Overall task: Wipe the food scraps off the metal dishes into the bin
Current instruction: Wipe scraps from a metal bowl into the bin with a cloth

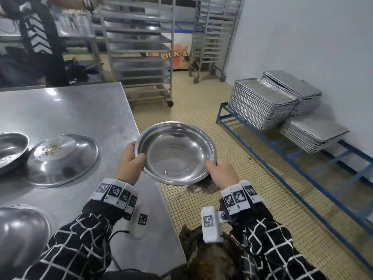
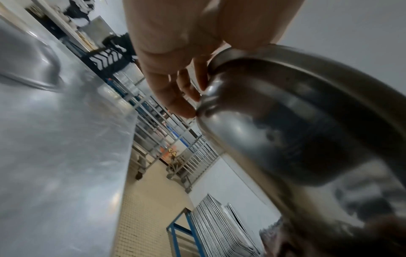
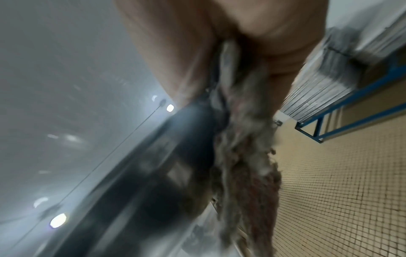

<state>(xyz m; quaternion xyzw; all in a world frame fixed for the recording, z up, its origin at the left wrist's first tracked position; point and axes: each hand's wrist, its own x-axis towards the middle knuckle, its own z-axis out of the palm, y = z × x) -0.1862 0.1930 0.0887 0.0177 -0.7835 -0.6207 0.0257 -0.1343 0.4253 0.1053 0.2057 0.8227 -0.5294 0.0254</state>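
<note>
Now I hold the shiny bowl just past the table edge. My left hand and my right hand grip its rim, and my right hand also squeezes a dirty rag.

A: Dish colour?
B: Shiny silver, same as table on left.
A: Sleeves?
B: Black w/ white grid lines; wrist bands white w/ black square codes.
A: Floor?
B: Small beige tiles. Rack at right is blue, trays grey. Rag grey-brown.
</note>
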